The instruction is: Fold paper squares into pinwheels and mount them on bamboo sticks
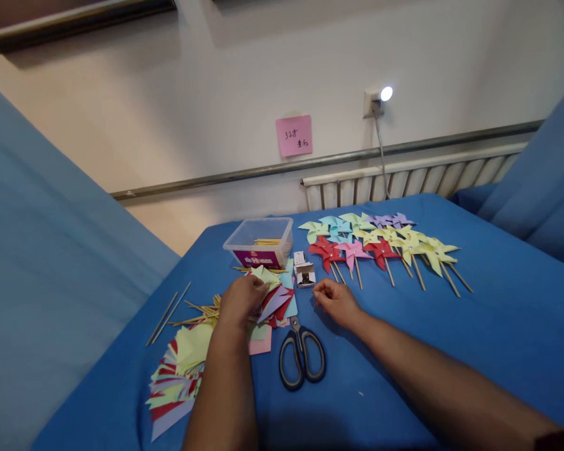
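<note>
Pinching pale green paper in the left hand, left of the small box, with the right hand nearer that box, just off its right side, fingers curled, cannot tell on what.

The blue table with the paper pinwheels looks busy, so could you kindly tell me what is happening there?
A person's left hand has its fingers on a pale green paper piece atop a coloured paper pile. The right hand is curled beside a small open white box; whether it holds anything is unclear. Scissors lie untouched on the blue table, and paper pinwheels lie farther back on the right.
</note>
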`<state>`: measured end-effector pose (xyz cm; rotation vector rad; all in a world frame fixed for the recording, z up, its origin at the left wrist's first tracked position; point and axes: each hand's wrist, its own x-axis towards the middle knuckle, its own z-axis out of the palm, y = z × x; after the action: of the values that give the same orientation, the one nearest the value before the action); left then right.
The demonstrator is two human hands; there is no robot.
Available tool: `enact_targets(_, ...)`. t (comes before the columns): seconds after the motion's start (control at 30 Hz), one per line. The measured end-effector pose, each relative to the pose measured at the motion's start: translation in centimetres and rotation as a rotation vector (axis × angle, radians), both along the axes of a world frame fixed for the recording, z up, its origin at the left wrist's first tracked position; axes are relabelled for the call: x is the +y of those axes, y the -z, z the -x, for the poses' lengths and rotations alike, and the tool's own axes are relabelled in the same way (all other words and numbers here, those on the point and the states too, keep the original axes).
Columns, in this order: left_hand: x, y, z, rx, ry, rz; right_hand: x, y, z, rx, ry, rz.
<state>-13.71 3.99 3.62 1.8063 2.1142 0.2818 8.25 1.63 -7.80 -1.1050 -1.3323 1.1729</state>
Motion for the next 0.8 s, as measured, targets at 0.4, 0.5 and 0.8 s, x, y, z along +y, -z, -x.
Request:
enact_targets(0.4, 0.24, -0.51, 0.03, 0.194, -0.16, -0.161, 0.19, 0.89, 0.27, -0.027, -0.04, 0.026)
enact_targets(0.5, 0.15, -0.63, -0.23, 0.206, -0.107, -0.102, 0.16, 0.8, 0.24, -0.038, -0.037, 0.032)
enact_targets(0.8, 0.11, -0.78, -0.37, 0.232, -0.011, -0.127, 0.04, 0.86, 0.25, -0.062, -0.057, 0.032)
